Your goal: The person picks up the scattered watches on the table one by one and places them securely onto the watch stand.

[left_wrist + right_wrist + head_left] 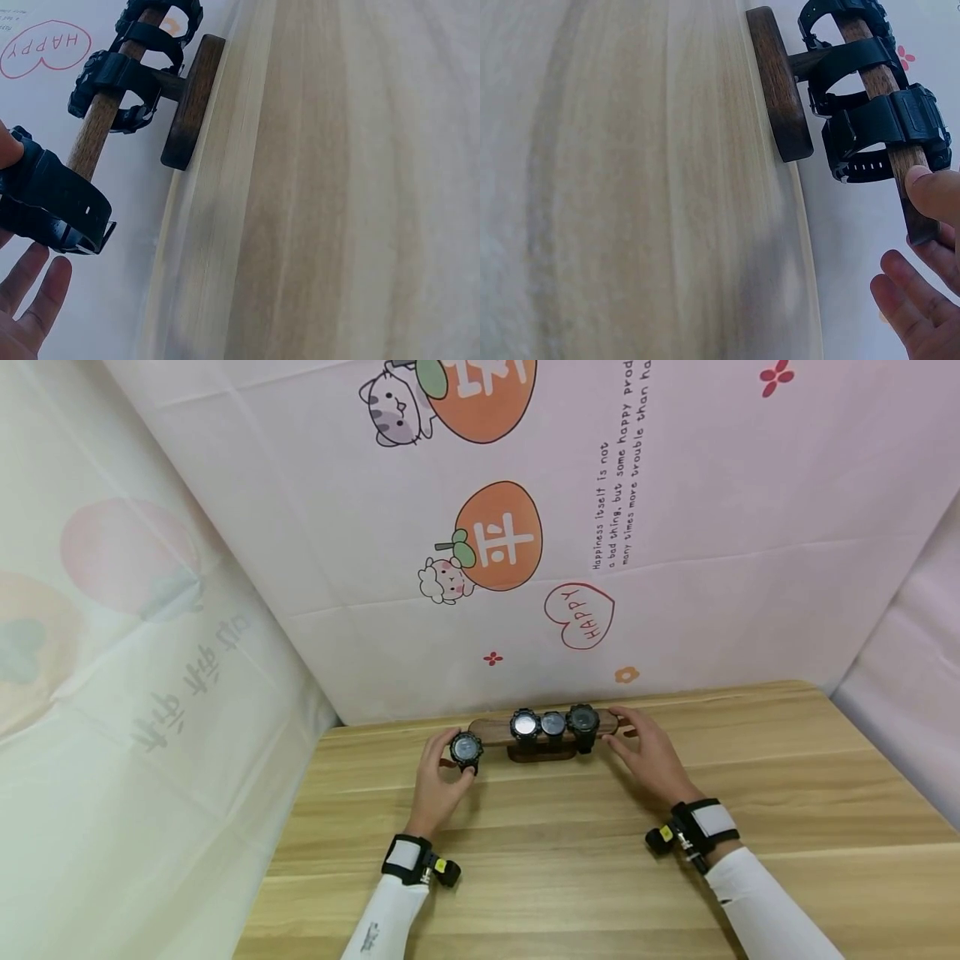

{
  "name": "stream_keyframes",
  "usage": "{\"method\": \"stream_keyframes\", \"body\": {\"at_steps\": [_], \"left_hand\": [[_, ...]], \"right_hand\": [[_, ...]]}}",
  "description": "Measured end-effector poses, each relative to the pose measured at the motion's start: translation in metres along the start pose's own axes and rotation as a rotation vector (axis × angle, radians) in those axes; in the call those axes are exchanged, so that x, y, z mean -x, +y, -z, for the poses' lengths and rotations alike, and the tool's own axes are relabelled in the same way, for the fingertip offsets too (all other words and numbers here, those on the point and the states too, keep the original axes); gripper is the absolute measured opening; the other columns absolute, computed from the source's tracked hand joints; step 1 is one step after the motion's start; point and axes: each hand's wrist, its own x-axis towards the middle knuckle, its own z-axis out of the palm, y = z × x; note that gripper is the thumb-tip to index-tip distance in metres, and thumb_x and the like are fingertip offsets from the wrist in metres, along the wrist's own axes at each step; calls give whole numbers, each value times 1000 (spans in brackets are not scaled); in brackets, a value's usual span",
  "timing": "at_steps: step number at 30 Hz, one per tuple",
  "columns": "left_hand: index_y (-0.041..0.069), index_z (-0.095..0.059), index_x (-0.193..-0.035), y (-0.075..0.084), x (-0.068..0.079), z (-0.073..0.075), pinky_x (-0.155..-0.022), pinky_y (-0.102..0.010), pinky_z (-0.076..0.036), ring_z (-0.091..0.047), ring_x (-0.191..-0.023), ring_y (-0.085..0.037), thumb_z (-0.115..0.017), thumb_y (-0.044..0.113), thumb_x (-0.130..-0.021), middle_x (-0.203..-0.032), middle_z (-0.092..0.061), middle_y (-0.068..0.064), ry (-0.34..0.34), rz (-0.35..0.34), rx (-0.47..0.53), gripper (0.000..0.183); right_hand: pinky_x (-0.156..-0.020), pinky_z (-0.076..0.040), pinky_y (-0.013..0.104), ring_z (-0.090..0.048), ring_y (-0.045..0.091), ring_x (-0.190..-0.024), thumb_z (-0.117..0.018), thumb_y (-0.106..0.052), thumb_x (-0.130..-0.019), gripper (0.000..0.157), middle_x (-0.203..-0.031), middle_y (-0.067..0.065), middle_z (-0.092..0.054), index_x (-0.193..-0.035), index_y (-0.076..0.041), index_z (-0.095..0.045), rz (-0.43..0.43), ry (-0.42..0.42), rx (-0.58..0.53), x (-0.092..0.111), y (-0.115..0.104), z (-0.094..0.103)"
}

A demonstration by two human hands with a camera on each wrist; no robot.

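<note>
A dark wooden watch stand (491,733) has a horizontal bar on a small base (781,90). Three black watches ride on the bar: one with a bright dial (525,724), a smaller one (553,724) and a larger one (582,719). My left hand (437,793) pinches a fourth, a black digital-looking watch (467,747), right at the bar's left end. In the left wrist view its closed strap (64,199) forms a loop that overlaps the bar tip. With thumb and fingers, my right hand (654,762) grips the bar's right end (921,225).
The stand is near the back edge of a wood-grain table (540,860). Behind it rises a white printed cloth (360,652), and another cloth (247,760) hangs along the left side. Each wrist wears a strapped camera (447,872).
</note>
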Motion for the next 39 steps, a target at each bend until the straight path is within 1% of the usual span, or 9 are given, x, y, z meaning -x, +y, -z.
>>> {"method": "stream_keyframes", "body": {"at_steps": [2,5,9,14,18,27,31,35,39], "left_hand": [[-1,-48,-136,6,-2,1,-71,-51,-54,-52,-107,-34,-70,-14,-74,-127,-50,-27,-2,10,0,67],[-1,-49,-135,7,-3,1,-72,-53,-55,-52,-107,-35,-70,-13,-75,-128,-50,-28,3,27,1,65],[-1,-49,-135,4,-4,0,-71,-53,-55,-52,-108,-35,-70,-12,-75,-128,-50,-29,14,36,7,65],[-2,-49,-135,0,-6,-1,-69,-55,-55,-52,-107,-38,-70,-14,-74,-129,-47,-32,9,29,13,65],[-2,-49,-135,-1,-6,-1,-68,-56,-54,-52,-107,-39,-70,-14,-74,-130,-47,-33,2,30,14,65],[-2,-49,-135,-2,-8,-1,-68,-55,-54,-51,-107,-38,-70,-13,-74,-131,-48,-27,-1,51,4,65],[-2,-49,-135,-5,-10,-2,-68,-54,-55,-51,-108,-38,-70,-12,-74,-129,-49,-28,0,50,7,65],[-2,-49,-135,-8,-11,-3,-69,-57,-54,-51,-108,-38,-70,-12,-75,-128,-49,-30,-8,56,19,65],[-1,-48,-135,-10,-12,-3,-70,-58,-53,-50,-108,-38,-70,-12,-76,-128,-48,-31,-16,70,23,65]], "right_hand": [[-89,-49,51,-53,29,-108,-68,-20,-91,54,-129,15,-54,-139,-8,-48,0,-1,0,0,0,0],[-89,-49,51,-53,28,-109,-68,-20,-91,54,-129,15,-54,-139,-6,-47,2,0,-3,0,1,-1],[-89,-49,51,-53,28,-108,-69,-19,-91,54,-128,15,-55,-139,-7,-48,6,5,-3,0,1,-1],[-89,-49,50,-53,27,-108,-69,-20,-90,53,-127,13,-55,-138,-10,-48,9,6,3,1,1,0],[-88,-49,50,-53,26,-108,-69,-19,-90,53,-127,13,-55,-138,-9,-49,16,11,2,1,1,0],[-88,-49,50,-53,27,-108,-70,-20,-90,53,-127,12,-56,-138,-11,-49,21,15,7,1,2,0],[-89,-49,51,-53,28,-109,-69,-20,-90,53,-128,13,-55,-138,-11,-49,15,10,5,0,2,0],[-88,-48,52,-53,29,-109,-69,-19,-90,53,-128,14,-55,-138,-8,-49,16,13,5,0,1,0],[-88,-49,52,-53,28,-108,-69,-19,-90,53,-127,14,-56,-138,-8,-49,19,10,12,0,1,1]]}}
